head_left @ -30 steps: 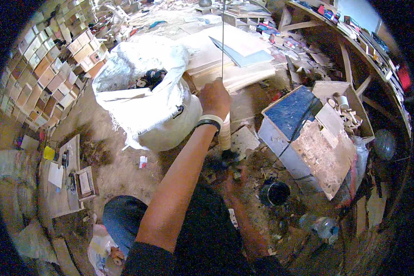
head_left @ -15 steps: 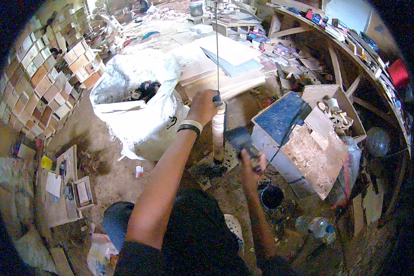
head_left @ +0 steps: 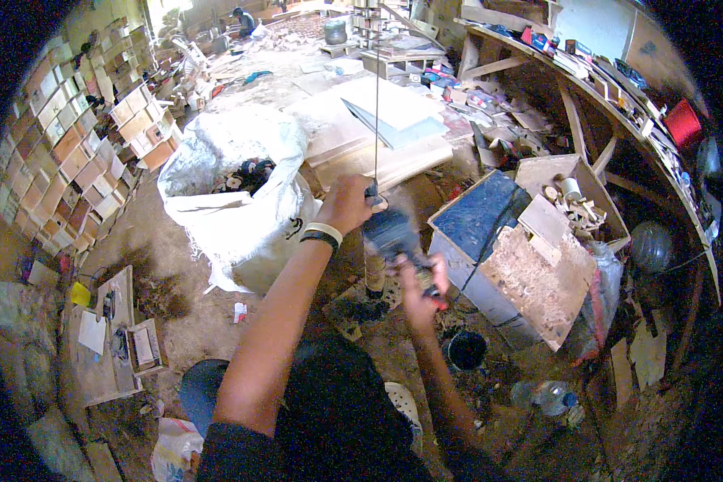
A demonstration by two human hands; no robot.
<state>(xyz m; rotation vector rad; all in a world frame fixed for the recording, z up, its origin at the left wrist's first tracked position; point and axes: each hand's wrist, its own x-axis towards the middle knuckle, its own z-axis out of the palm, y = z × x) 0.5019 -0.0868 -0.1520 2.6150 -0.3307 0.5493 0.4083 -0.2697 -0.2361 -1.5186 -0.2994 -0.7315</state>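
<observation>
Wooden boxes [head_left: 64,161] were stacked along the far left wall, and a white sack [head_left: 241,193] of scraps was slumped beside them on the dirt floor. At centre, the left hand [head_left: 347,205] was closed around a thin upright metal rod [head_left: 376,104] where it met a dark blue power tool [head_left: 392,234]. Just right, the right hand [head_left: 419,285] was wrapped around the tool's lower end. A blue-topped crate [head_left: 482,217] stood further right. Seemingly the rod was being fitted; a steady, firm grip would be needed next.

L hand [head_left: 347,202] gripping rod [head_left: 376,96], R hand [head_left: 419,283] on tool [head_left: 392,234]
</observation>
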